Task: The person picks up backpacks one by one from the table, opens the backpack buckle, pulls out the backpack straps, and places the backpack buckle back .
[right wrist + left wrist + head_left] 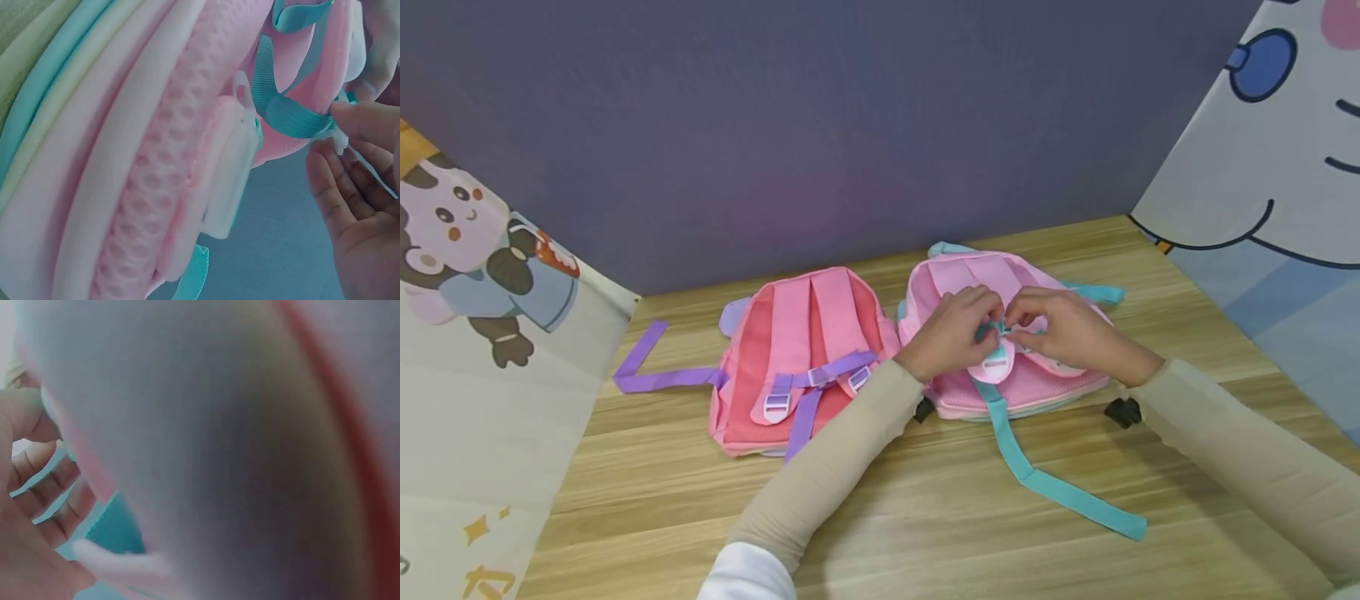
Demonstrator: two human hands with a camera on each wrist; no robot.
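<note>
A light pink backpack [1045, 390] lies with its shoulder straps facing up. Both hands meet over those straps. My right hand [1063, 329] pinches a small white buckle [339, 139] threaded with teal webbing [287, 117] between thumb and fingers. Opposite it, my left hand [955, 327] grips the strap end by the same buckle, its fingers bent. Below the hands, a white slider [996, 362] sits on a strap tab, and a long teal strap [1067, 496] trails onto the table. A large blurred pale surface [206, 437] covers most of the left wrist view.
A coral pink backpack [748, 358] with purple straps [673, 381] lies just left, also straps up. The wooden table [925, 533] ends at a dark back panel [820, 150]. Printed cartoon panels stand at both sides. A black piece [1123, 412] shows by the right wrist.
</note>
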